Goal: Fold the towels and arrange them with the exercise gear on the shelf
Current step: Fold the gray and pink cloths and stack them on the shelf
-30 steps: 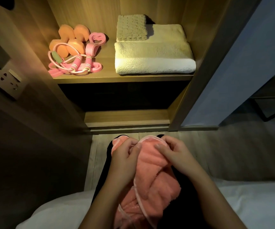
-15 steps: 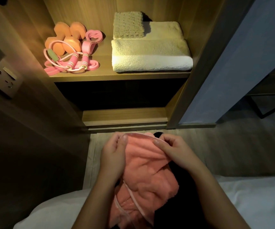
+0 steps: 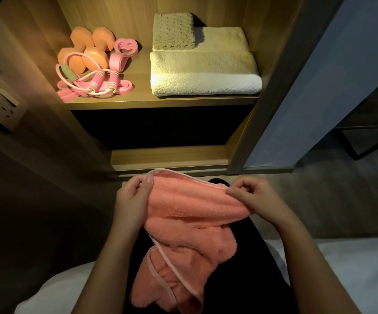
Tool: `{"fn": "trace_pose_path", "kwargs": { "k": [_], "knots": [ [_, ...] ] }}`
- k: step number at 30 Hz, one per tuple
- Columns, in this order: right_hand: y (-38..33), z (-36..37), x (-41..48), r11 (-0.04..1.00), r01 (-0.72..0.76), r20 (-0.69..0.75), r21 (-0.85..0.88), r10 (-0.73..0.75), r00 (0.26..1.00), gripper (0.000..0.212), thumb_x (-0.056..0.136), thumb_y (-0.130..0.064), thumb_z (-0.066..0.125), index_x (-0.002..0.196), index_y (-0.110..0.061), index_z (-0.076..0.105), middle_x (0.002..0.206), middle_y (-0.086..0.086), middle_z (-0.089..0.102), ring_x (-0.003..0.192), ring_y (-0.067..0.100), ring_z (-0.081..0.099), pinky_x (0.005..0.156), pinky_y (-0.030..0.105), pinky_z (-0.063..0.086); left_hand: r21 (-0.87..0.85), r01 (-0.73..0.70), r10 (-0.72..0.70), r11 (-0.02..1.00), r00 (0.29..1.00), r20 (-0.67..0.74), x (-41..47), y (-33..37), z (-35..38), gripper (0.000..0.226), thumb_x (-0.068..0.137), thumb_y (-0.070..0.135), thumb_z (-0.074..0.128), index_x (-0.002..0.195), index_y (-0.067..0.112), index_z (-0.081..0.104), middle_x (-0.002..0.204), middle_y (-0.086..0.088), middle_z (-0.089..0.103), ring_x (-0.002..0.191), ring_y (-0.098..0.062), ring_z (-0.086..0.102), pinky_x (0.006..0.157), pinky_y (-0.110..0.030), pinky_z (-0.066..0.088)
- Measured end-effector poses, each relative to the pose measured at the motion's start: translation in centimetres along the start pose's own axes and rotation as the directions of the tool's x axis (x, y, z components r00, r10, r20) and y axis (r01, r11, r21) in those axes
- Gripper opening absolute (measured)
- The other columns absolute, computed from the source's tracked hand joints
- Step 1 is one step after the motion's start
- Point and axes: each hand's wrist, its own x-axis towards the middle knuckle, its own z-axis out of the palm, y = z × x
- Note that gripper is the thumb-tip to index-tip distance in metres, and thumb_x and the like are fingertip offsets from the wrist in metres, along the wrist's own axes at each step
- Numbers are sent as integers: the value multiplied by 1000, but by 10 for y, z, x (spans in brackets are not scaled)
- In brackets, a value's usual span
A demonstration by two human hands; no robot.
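A pink towel [image 3: 190, 218] with a pale trimmed edge lies crumpled over my dark-clothed lap. My left hand [image 3: 131, 200] pinches its upper left corner, and my right hand [image 3: 253, 198] pinches the upper right edge, so the top edge stretches between them. On the lit wooden shelf [image 3: 160, 102] a folded cream towel [image 3: 204, 73] lies at the right, with a small folded beige towel [image 3: 173, 31] on its back left part. At the shelf's left sit orange dumbbells [image 3: 86, 53], a pink skipping rope [image 3: 92, 85] and a pink grip ring [image 3: 125, 47].
The shelf sits in a wooden cabinet with a dark compartment [image 3: 156, 128] below it. A wall socket [image 3: 1, 107] is on the left panel. A bluish wall [image 3: 319, 98] stands at the right, and white bedding [image 3: 353, 268] lies under me.
My hands have moved apart along the pink towel's top edge, spreading it wider across my lap. The view has shifted slightly toward the shelf.
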Motion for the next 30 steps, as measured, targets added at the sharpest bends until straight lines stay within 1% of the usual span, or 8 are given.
{"fn": "trace_pose_path", "kwargs": {
  "k": [5, 8, 11, 14, 18, 24, 28, 30],
  "knots": [
    [-2, -18, 5, 972, -47, 223, -232, 100, 970, 12, 74, -16, 83, 74, -22, 73, 69, -7, 66, 64, 3, 58, 58, 18, 43, -56, -64, 57, 996, 991, -117, 17, 16, -13, 23, 98, 36, 51, 84, 31, 68, 81, 7, 65, 74, -13, 62, 63, -35, 49],
    [-3, -28, 17, 927, -108, 101, -360, 154, 983, 11, 78, -9, 77, 71, -17, 72, 66, -3, 65, 58, 4, 55, 55, 22, 43, -51, -98, 91, 994, 989, -119, 34, 31, -19, 24, 100, 38, 48, 87, 29, 66, 87, 5, 63, 81, -18, 60, 69, -38, 49],
    [-14, -43, 33, 890, -104, -40, -444, 96, 995, 24, 79, -4, 69, 66, -24, 68, 67, -2, 66, 58, 2, 56, 49, 14, 41, -85, -122, 107, 989, 981, -162, 53, 54, -20, 24, 100, 39, 48, 90, 26, 66, 93, 2, 63, 86, -20, 60, 74, -39, 49],
    [-35, -67, 51, 880, -63, -110, -471, 13, 994, 19, 82, -5, 67, 73, -21, 70, 73, 0, 68, 66, 7, 57, 56, 19, 43, -146, -112, 82, 983, 977, -198, 73, 79, -25, 23, 99, 41, 50, 93, 27, 67, 92, 4, 64, 82, -15, 63, 70, -32, 50],
    [-77, -104, 68, 953, -4, -262, -304, -79, 962, 20, 83, -7, 68, 72, -23, 69, 67, -4, 64, 64, 9, 57, 62, 29, 47, -251, -149, 102, 956, 976, -192, 94, 122, -47, 21, 98, 39, 52, 88, 30, 67, 91, 3, 66, 81, -14, 62, 71, -30, 52],
    [-168, -132, 81, 958, 231, -373, 170, -154, 915, 18, 93, -10, 62, 77, -18, 63, 62, -8, 63, 52, -1, 58, 48, 15, 47, -183, -286, 244, 940, 944, -222, 105, 206, -79, 24, 100, 35, 50, 85, 25, 65, 89, 2, 65, 81, -15, 60, 68, -30, 49],
    [-231, -148, 78, 891, 341, -397, 299, -209, 894, 10, 93, -26, 65, 97, -18, 69, 91, 1, 68, 84, 14, 67, 66, 27, 54, -84, -401, 371, 912, 895, -247, 94, 267, -100, 24, 99, 39, 52, 81, 28, 64, 87, 3, 62, 79, -13, 57, 62, -26, 46],
    [-258, -157, 76, 857, 396, -431, 329, -237, 871, 11, 94, -28, 63, 98, -18, 69, 94, 2, 65, 86, 16, 64, 69, 30, 54, -26, -483, 467, 875, 857, -217, 85, 293, -111, 21, 96, 41, 55, 82, 29, 65, 87, 4, 65, 78, -12, 59, 59, -26, 46]
  ]
}}
